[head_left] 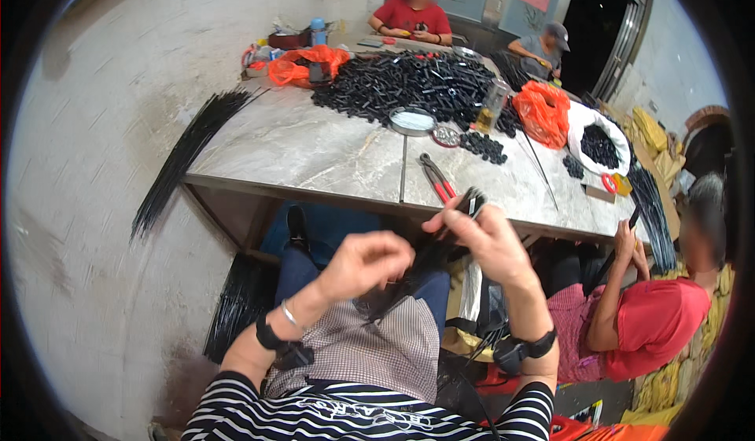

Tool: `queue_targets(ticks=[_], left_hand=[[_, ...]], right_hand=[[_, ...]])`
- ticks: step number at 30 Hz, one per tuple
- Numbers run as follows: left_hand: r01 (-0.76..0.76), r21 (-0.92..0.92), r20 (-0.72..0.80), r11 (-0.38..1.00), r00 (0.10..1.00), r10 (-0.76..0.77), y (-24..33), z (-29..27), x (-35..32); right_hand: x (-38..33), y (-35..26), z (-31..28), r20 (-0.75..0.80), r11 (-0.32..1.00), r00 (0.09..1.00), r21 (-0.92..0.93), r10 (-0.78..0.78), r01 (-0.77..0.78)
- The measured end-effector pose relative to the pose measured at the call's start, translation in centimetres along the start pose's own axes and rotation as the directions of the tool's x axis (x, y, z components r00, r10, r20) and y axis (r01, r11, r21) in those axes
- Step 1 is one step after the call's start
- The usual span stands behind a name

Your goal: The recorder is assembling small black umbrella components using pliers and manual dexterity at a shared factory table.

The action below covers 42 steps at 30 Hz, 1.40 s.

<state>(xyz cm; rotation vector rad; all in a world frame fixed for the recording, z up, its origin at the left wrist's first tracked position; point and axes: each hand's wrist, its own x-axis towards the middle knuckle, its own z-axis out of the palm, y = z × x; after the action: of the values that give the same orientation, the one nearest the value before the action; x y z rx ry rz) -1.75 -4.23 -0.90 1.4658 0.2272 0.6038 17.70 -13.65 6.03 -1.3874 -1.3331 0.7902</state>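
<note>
Over my lap, my right hand (491, 244) grips a bundle of thin black rods (472, 203), whose ends poke up past the thumb and fingers. The bundle's lower part runs down toward my lap between the two hands. To its left, my left hand (366, 264) hovers with fingers curled in; a slight blur hides whatever they may pinch. Just beyond my right hand, pliers (435, 178) with red handles lie at the table's near edge. A checked apron (377, 347) covers my lap.
On the marble-patterned table (291, 142) are a heap of black pieces (409, 83), a round tin (412, 121), orange bags (544, 115) and a white sack (578, 130). Long black rods (189, 154) overhang its left end. A person in red (653, 327) sits close right; two others work at the far side.
</note>
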Motion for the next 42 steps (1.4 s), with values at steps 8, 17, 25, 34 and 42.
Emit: queue_targets(ticks=[8, 17, 25, 34, 42], left_hand=[[-0.496, 0.417, 0.038, 0.762, 0.847, 0.531, 8.9, -2.9, 3.4], [-0.5, 0.552, 0.069, 0.667, 0.824, 0.562, 9.8, -5.3, 5.0], [-0.507, 0.742, 0.234, 0.439, 0.809, 0.54, 10.1, -7.3, 8.2], [-0.564, 0.722, 0.306, 0.401, 0.78, 0.546, 9.3, -9.6, 10.2], [-0.615, 0.612, 0.237, 0.497, 0.743, 0.626, 7.3, -10.0, 10.4]], right_hand=[[3.6, -5.0, 4.0, 0.271, 0.981, 0.948, -0.05, -0.168, 0.189], [6.3, -4.0, 5.0, 0.342, 0.987, 0.935, -0.089, -0.098, 0.136], [8.9, -1.2, 5.3, 0.199, 0.996, 0.977, -0.019, -0.08, 0.085], [10.2, 0.8, 5.6, 0.19, 0.991, 0.979, 0.124, -0.075, 0.052], [9.8, 0.6, 5.6, 0.196, 0.987, 0.979, 0.158, -0.06, 0.029]])
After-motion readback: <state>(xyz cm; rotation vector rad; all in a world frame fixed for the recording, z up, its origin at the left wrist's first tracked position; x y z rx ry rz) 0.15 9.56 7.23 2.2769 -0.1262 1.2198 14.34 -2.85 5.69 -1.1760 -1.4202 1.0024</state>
